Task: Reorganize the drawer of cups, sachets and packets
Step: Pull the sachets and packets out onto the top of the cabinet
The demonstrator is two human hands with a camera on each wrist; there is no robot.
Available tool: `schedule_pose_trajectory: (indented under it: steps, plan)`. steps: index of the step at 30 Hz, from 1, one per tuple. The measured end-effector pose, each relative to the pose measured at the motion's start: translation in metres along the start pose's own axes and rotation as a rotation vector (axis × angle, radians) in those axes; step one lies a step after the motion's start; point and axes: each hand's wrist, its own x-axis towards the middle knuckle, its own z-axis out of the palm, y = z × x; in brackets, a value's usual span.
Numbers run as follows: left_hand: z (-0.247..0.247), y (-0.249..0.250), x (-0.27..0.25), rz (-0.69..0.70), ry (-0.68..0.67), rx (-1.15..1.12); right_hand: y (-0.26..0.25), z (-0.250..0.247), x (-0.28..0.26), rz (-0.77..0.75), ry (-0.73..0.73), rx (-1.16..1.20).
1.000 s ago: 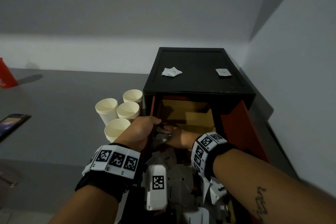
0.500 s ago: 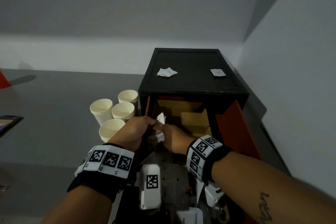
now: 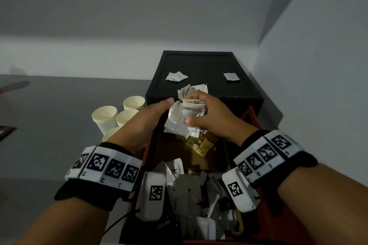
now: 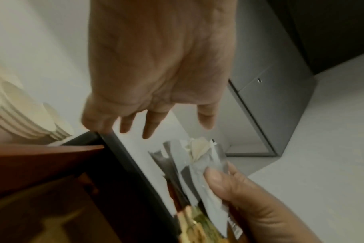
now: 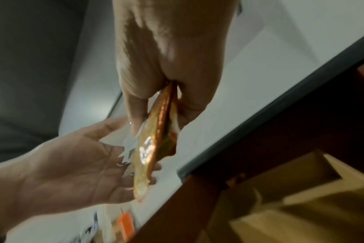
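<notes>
My right hand (image 3: pixel 207 111) grips a bundle of packets (image 3: pixel 185 119), white sachets with yellow-green ones hanging below, held above the open drawer (image 3: pixel 253 119). From the right wrist, the bundle (image 5: pixel 154 148) shows gold and orange edges pinched between thumb and fingers. To the left of the bundle is my left hand (image 3: pixel 153 113), open with straight fingers, its thumb tip at the bundle's edge. The left wrist view shows these fingers (image 4: pixel 148 125) spread and holding nothing. More white sachets (image 3: pixel 189 189) lie heaped in the drawer's near end.
The drawer slides out of a black cabinet (image 3: pixel 199 61) in a wall corner, with loose sachets (image 3: pixel 176 76) on its top. Several paper cups (image 3: pixel 104 114) stand on the grey counter left of it. A dark flat object (image 3: pixel 5 132) lies at the far left edge.
Both hands rose out of the drawer. My right hand lifted the bundle of packets with it. My left hand left the drawer's edge and opened beside the bundle.
</notes>
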Motion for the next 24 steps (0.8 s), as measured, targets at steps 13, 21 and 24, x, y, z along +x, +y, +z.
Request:
schedule_pose_trajectory:
  steps: [13,21,24]
  plan:
    - [0.034,-0.022,-0.006,0.068,-0.217,-0.265,0.000,0.009,-0.025,-0.058,0.104,0.129]
    - [0.046,-0.031,-0.002,0.194,-0.110,-0.273,0.005,0.009,-0.030,-0.057,0.114,0.058]
    - [0.045,-0.032,-0.002,0.208,-0.113,-0.292,0.005,0.009,-0.031,-0.040,0.095,0.149]
